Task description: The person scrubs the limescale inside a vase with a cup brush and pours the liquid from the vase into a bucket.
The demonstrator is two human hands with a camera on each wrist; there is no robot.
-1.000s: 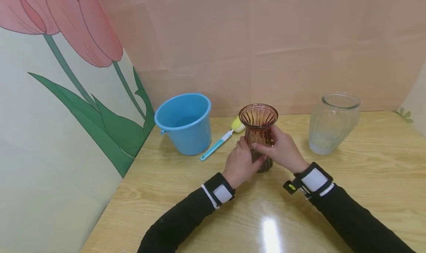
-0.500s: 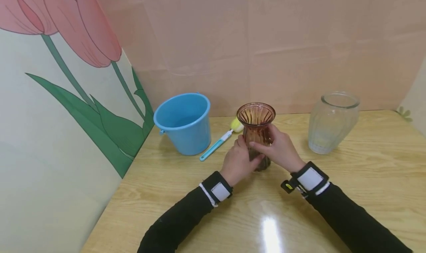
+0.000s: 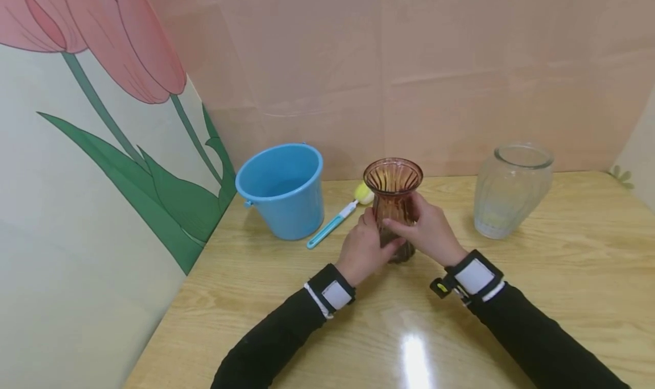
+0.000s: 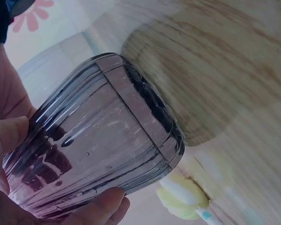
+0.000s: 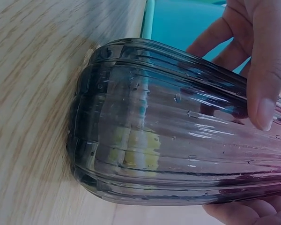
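Black sleeves cut off at bottom edge of head view. Left hand and right hand both wrapped around ribbed amber glass vase, fingers curled on its body. Vase upright on wooden table, mid-table; lower half hidden by hands, base contact seen only in wrist views. Behind: bottle brush, far tip hidden by vase. Blue bucket left, contents unclear. Clear glass vase well apart, right.
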